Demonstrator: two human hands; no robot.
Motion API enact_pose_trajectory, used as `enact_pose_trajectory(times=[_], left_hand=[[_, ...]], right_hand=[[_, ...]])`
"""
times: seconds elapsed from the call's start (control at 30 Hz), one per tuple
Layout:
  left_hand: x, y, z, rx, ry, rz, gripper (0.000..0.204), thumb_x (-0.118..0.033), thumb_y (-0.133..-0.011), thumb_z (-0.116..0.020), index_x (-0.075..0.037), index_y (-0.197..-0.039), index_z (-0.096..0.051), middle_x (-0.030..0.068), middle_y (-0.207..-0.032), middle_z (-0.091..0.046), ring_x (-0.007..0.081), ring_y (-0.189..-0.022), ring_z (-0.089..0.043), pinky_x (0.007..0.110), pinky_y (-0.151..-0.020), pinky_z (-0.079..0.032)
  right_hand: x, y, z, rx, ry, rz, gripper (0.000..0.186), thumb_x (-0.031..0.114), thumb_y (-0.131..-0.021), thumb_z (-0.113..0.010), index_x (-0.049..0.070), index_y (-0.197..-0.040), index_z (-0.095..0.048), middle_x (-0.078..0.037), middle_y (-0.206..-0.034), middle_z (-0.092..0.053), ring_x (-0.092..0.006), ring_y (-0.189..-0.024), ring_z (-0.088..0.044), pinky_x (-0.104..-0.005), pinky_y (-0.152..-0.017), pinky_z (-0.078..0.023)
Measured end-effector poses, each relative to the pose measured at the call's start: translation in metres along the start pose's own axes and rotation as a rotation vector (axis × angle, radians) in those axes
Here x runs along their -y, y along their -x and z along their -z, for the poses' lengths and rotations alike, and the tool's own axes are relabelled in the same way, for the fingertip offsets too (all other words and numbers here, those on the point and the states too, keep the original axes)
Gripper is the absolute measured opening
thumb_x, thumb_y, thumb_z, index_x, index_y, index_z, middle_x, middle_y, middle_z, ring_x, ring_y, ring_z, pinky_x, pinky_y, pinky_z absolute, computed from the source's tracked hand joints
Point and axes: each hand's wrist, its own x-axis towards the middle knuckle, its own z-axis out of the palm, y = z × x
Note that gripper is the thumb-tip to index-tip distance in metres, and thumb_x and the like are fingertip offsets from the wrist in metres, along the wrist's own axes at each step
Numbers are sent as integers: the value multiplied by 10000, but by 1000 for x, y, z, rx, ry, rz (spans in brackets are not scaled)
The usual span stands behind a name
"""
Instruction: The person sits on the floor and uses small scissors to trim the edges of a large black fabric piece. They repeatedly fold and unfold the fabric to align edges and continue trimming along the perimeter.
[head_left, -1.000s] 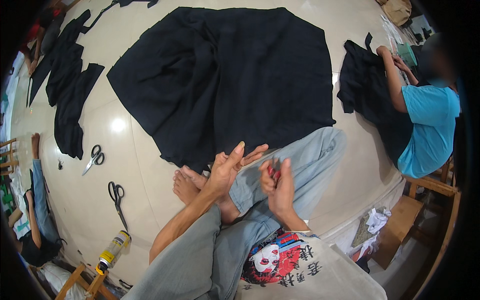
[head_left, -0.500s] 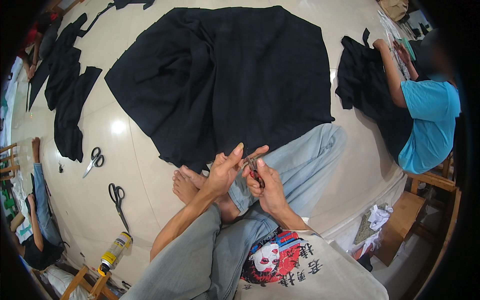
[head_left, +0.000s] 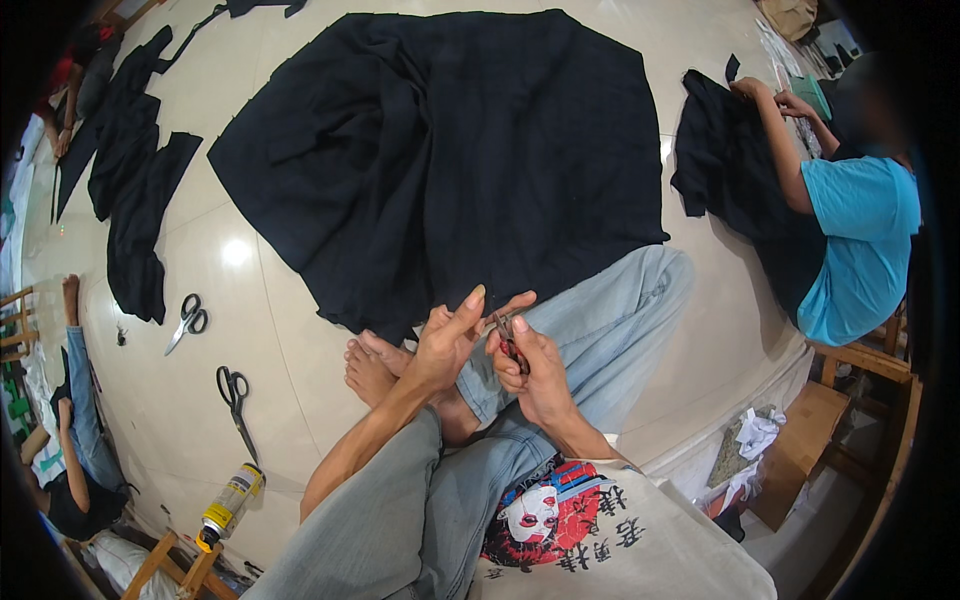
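My right hand (head_left: 538, 378) is wrapped round small thread snips (head_left: 513, 350) with red on the handle, blades pointing up toward my left fingers. My left hand (head_left: 445, 345) is beside them, thumb raised, one finger stretched right past the snips' tips, the others curled. Anything held in its curled fingers is too small or hidden to make out. A large black cloth (head_left: 470, 150) is spread on the floor ahead, its near edge reaching my hands, my bare feet (head_left: 375, 370) and my jeans-clad knee (head_left: 640, 290).
Silver scissors (head_left: 188, 322) and black-handled scissors (head_left: 236, 405) lie left, near a yellow spray can (head_left: 232, 505). More black cloth (head_left: 135, 220) lies far left. At right, a person in blue (head_left: 860, 240) handles black fabric (head_left: 725, 150). A cardboard box (head_left: 805, 450) stands lower right.
My hands and the snips have hardly moved. The hands of the person at right have shifted left and drawn closer together over their fabric.
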Motion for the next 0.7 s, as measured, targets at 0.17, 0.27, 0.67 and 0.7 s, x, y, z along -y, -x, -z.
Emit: enact_pose_trajectory(times=[0.17, 0.27, 0.67, 0.7], left_hand=[[0, -1, 0, 41, -45, -40, 472, -218, -1068, -391, -6, -734, -648, 167, -686, -634, 379, -1260, -529, 461, -1063, -436], [4, -1, 5, 25, -20, -41, 463, -211, -1066, -397, -5, -737, -649, 167, -680, -634, 383, -1263, -526, 461, -1062, -438], [12, 0, 23, 106, 115, -81, 401, -191, -1058, -408, -8, -800, -655, 203, -874, -700, 397, -1242, -545, 467, -1067, -447], [10, -1, 18, 53, 113, -50, 387, -197, -1057, -408, -5, -828, -655, 225, -926, -693, 399, -1232, -553, 466, -1068, -447]], right_hand=[[3, -4, -1, 18, -26, 21, 484, 464, -1044, -407, 36, -905, -584, 61, -587, -387, -11, -450, -289, -175, -407, -204], [4, -4, -2, 18, -32, 28, 475, 456, -1044, -413, 40, -891, -582, 63, -584, -384, -12, -445, -288, -175, -404, -202], [1, -1, 8, 21, -219, 43, 367, 404, -1031, -484, 75, -909, -591, 84, -570, -364, -4, -446, -272, -183, -401, -191], [1, -1, 12, -33, -274, 61, 362, 407, -1030, -485, 78, -919, -586, 85, -565, -347, -5, -442, -271, -183, -398, -192]])
